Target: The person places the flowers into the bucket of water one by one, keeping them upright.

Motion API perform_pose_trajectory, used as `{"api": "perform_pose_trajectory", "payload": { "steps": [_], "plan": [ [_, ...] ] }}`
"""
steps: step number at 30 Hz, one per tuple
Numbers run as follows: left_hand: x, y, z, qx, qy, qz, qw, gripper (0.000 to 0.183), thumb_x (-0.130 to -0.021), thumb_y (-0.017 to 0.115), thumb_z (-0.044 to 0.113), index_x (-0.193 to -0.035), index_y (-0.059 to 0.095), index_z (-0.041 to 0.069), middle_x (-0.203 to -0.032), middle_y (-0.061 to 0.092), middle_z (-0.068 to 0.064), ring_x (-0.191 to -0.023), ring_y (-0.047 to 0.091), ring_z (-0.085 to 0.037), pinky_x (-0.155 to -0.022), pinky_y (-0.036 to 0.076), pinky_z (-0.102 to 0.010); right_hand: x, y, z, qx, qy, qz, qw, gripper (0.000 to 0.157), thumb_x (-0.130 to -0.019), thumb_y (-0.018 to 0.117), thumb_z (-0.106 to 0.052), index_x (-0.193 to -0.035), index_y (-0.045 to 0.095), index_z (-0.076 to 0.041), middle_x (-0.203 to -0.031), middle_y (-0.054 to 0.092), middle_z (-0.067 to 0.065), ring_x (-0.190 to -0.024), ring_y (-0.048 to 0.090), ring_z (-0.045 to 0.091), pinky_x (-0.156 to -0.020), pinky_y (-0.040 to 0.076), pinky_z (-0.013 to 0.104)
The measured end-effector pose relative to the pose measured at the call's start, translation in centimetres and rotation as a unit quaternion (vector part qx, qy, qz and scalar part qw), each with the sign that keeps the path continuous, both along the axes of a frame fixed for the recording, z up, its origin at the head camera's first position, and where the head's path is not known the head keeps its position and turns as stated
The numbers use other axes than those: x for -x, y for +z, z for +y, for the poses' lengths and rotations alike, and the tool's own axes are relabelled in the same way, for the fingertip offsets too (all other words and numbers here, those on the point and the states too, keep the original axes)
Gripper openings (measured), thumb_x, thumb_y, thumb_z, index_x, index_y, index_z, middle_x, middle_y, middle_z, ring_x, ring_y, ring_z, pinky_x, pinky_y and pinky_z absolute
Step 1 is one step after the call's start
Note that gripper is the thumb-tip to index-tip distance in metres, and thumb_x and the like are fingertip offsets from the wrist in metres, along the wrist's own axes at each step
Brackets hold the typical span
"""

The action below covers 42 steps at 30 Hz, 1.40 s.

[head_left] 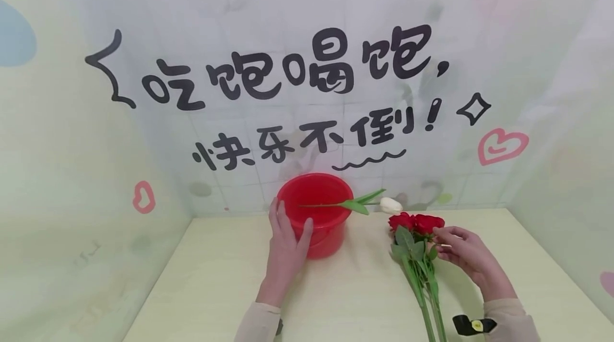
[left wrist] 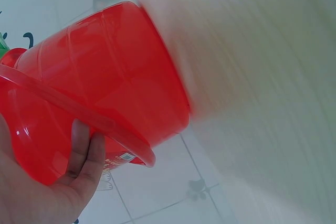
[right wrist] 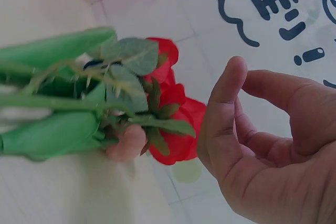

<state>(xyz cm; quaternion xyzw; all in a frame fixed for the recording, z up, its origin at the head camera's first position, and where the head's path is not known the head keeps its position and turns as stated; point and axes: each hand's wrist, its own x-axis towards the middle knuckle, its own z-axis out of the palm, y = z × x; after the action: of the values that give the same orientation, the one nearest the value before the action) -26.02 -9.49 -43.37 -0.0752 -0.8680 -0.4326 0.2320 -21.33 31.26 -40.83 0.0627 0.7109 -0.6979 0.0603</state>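
Observation:
My left hand (head_left: 283,251) holds the red bucket (head_left: 326,241) at its near left side, fingers along the left rim and thumb at the front. In the left wrist view, two fingertips (left wrist: 81,137) lie against the bucket wall beside its red handle (left wrist: 58,100). A white artificial tulip (head_left: 390,205) leans out over the right rim, its stem inside. My right hand (head_left: 467,254) is beside two red artificial roses (head_left: 428,223), fingers loosely bent, fingertips right at the blooms. In the right wrist view, the palm shows nothing held, and a pinkish bud-like shape (right wrist: 128,142) sits among the leaves.
Green stems (head_left: 427,299) of the roses run toward the table's near edge. The pale table (head_left: 211,278) meets a printed wall sheet (head_left: 312,11) with black lettering at the back. Sheets also enclose both sides. A black strap (head_left: 467,325) crosses the right wrist.

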Motion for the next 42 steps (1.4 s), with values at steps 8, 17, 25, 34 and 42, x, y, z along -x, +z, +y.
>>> {"api": "perform_pose_trajectory", "payload": {
  "steps": [8,17,25,34,42],
  "plan": [
    [0.1,0.1,0.0,0.004,0.001,-0.004,1.0,0.106,-0.092,0.077,0.052,-0.169,0.012,0.018,-0.168,0.026,-0.001,-0.132,0.057,-0.029,-0.091,0.062,-0.046,0.3,-1.3,0.4,-0.027,0.002,0.0,1.0,0.031,-0.109,0.062,-0.025,-0.12,0.061,0.004,-0.098,0.07,0.003,-0.086,0.069,0.013,-0.078,0.062,0.025],
    [0.2,0.1,-0.1,0.0,-0.001,-0.012,0.9999,0.106,-0.093,0.075,0.056,-0.169,0.011,0.021,-0.168,0.025,0.002,-0.132,0.055,-0.027,-0.092,0.062,-0.045,0.3,-1.5,0.4,-0.038,0.005,-0.004,0.999,0.052,-0.112,0.056,-0.028,-0.134,0.051,0.018,-0.102,0.073,0.005,-0.089,0.071,0.014,-0.081,0.062,0.025],
    [0.2,0.0,0.0,-0.001,0.001,-0.014,0.9999,0.105,-0.093,0.076,0.053,-0.169,0.01,0.022,-0.168,0.024,0.004,-0.133,0.054,-0.025,-0.092,0.062,-0.045,0.4,-1.9,0.4,-0.061,0.002,-0.01,0.998,0.055,-0.114,0.05,-0.029,-0.134,0.049,0.022,-0.106,0.073,0.008,-0.089,0.074,0.015,-0.082,0.063,0.028],
    [0.4,-0.1,0.1,0.003,0.003,-0.009,1.0,0.106,-0.093,0.077,0.054,-0.169,0.011,0.022,-0.168,0.024,0.004,-0.132,0.056,-0.026,-0.092,0.062,-0.045,0.4,-2.1,0.1,-0.12,0.01,-0.011,0.993,0.055,-0.114,0.047,-0.031,-0.133,0.055,0.021,-0.109,0.072,0.013,-0.091,0.072,0.019,-0.081,0.064,0.031],
    [0.2,0.0,0.1,0.0,0.002,-0.008,1.0,0.105,-0.093,0.077,0.052,-0.169,0.011,0.021,-0.168,0.026,0.002,-0.132,0.056,-0.027,-0.092,0.062,-0.045,0.5,-2.2,0.1,-0.134,0.014,-0.012,0.991,0.059,-0.114,0.048,-0.033,-0.136,0.053,0.021,-0.116,0.072,0.018,-0.092,0.074,0.02,-0.08,0.064,0.032]
  ]
}}
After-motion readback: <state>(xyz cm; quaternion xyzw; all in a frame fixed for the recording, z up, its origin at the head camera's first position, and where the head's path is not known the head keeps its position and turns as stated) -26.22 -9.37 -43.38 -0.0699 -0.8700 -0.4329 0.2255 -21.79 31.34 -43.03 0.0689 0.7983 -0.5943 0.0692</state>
